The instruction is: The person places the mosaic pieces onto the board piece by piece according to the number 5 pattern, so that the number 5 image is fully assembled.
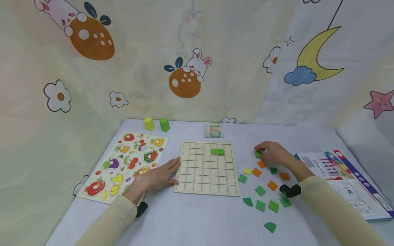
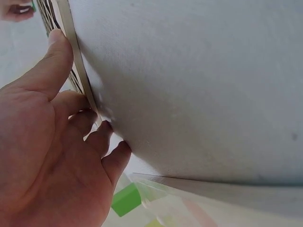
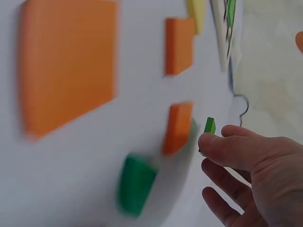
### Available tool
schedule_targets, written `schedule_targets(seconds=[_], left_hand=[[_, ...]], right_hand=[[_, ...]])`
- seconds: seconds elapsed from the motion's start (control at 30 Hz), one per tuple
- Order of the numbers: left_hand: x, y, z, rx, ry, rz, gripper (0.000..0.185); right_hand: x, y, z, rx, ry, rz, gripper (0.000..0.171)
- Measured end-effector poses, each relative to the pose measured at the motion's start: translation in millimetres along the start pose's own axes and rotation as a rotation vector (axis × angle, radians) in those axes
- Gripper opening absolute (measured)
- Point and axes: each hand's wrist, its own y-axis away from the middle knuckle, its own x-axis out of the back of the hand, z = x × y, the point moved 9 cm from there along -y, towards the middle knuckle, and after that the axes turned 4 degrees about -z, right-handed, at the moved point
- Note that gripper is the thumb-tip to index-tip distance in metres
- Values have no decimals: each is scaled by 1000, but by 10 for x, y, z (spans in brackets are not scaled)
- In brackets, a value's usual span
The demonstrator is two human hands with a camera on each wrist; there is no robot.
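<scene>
A white table (image 1: 197, 218) stands before cartoon-printed curtains (image 1: 92, 68).

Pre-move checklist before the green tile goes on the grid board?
1. Right hand pinches the small light green square tile: ok; its edge shows past the fingertips in the right wrist view.
2. Left hand rests flat against the wooden grid board edge: ok.
3. Free cells beside the two placed green tiles: ok.
4. Pattern card visible behind board: ok; detail cannot tell.
5. Tile lifted off the table: cannot tell.
</scene>
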Motion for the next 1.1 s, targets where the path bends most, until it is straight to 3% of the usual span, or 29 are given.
schedule_targets(seconds=[0.2, 0.37, 0.53, 0.73, 1.1], left_hand=[[-16, 3, -34, 20, 11, -6, 83], [-37, -22, -29, 24, -6, -11, 84], [-27, -40, 3, 21, -21, -13, 84], [-17, -38, 27, 25, -15, -17, 83], [-3, -15, 8, 32, -18, -18, 84]], right_hand=[[-2, -303, -595, 98, 17, 5, 36], [-152, -578, -1097, 154, -23, -48, 37], [-294, -774, -1437, 209, -21, -57, 36], [-415, -874, -1634, 212, -36, -59, 37], [-451, -876, -1741, 242, -3, -18, 35]])
